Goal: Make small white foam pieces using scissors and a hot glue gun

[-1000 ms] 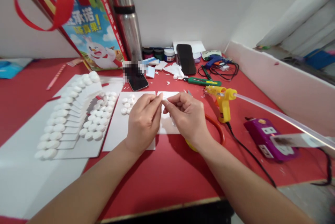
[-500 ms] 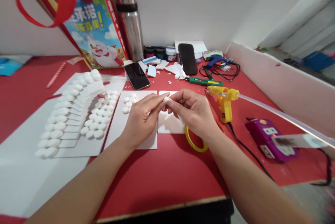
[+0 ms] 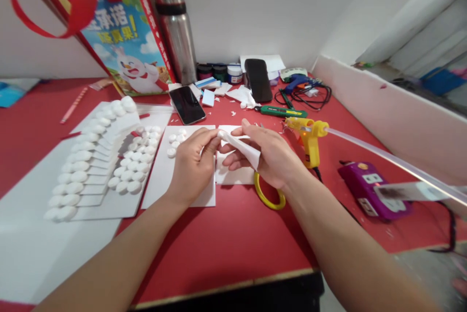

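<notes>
Over the sheets at mid-table, my left hand [image 3: 193, 166] pinches one rolled end of a white paper strip [image 3: 243, 148] between thumb and forefinger. The strip's wider tail slants down to the right, against the palm side of my right hand [image 3: 274, 154]. That hand is open, fingers stretched apart, and the tail does not look gripped. Small white rounded discs [image 3: 171, 152] lie on a white card [image 3: 160, 190] left of my hands. Another white card [image 3: 233, 178] lies beneath them. A yellow ring-shaped handle [image 3: 272, 205] shows partly under my right wrist.
Left stands a white stepped model [image 3: 97, 188] edged with rounded discs. A yellow glue gun [image 3: 310, 139] with a long clear stick and a purple power box [image 3: 372, 190] are right. Behind lie phones [image 3: 187, 105], a green cutter [image 3: 280, 111], a steel flask [image 3: 178, 39] and a gift bag [image 3: 124, 49].
My right hand has let go of the rolled end and spread its fingers, uncovering the strip's tail. My left hand keeps its pinch. The view has shifted slightly.
</notes>
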`<action>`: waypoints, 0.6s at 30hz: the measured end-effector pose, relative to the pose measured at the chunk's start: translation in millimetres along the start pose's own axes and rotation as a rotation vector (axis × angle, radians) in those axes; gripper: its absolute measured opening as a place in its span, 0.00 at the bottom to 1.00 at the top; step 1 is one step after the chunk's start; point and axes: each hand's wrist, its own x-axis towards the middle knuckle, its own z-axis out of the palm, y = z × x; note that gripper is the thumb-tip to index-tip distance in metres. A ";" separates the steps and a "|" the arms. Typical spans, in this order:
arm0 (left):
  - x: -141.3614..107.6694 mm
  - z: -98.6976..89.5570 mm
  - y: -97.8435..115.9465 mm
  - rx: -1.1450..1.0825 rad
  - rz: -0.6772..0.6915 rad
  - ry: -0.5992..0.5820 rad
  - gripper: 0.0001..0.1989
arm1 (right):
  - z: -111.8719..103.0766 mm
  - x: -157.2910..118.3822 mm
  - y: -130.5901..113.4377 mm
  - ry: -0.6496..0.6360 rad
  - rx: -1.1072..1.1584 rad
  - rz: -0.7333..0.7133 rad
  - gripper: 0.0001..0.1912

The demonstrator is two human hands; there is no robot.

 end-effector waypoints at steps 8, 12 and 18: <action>2.9 -4.6 1.4 -0.034 -0.002 -0.044 0.09 | -8.1 -0.3 -4.1 -0.120 0.049 0.052 0.16; 1.7 -4.1 3.6 -0.127 -0.094 -0.049 0.10 | -6.1 0.4 -2.2 -0.030 -0.028 -0.014 0.22; -1.9 0.9 8.5 -0.213 -0.218 -0.014 0.09 | -1.4 1.5 4.4 0.137 -0.361 -0.244 0.18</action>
